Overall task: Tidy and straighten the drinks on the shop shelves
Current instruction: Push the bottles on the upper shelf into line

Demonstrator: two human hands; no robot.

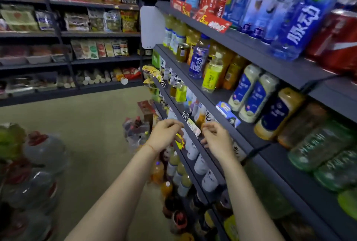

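**Both hands at the shelf edge, between drinks**

A tall dark grey metal shelf unit (pixel 241 47) filled the right side, its tiers crowded with drinks. On a middle tier stood cream bottles with dark blue labels (pixel 251 95), some leaning. Lower down ran a row of white bottles (pixel 201 165) (labels unreadable). The left hand (pixel 164 136) and right hand (pixel 216 136) hovered by the shelf lip, fingers loosely curled, holding nothing. Judged: between grips; next, reach a crooked bottle and stand it square.
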